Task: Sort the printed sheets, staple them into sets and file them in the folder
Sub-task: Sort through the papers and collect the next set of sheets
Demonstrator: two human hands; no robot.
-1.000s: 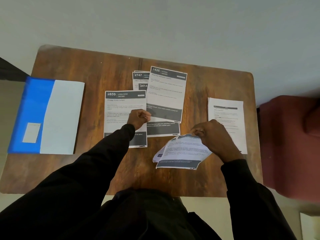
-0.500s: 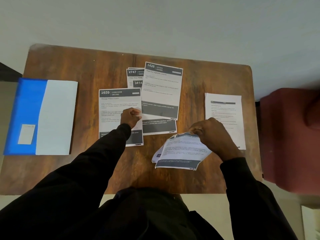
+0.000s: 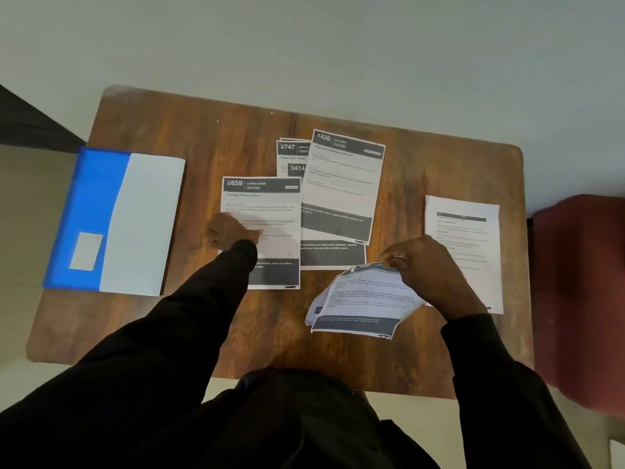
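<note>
Sorting: right hand [image 3: 426, 265] pinches curled grey-banded printed sheets [image 3: 358, 299] near the front edge of the brown wooden bench [image 3: 189, 137], left hand [image 3: 232, 231] flat on white sheet 2659 [image 3: 270, 211] mid-bench, blue folder [image 3: 88, 211] at left edge; match headers before dealing.

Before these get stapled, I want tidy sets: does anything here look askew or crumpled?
Yes. The held sheets pinched in the right hand are bent and curling, not flat. The 1426 sheet lies tilted, overlapping the 2747 sheet. The 2659 sheet, under the left hand, lies fairly square.
</note>
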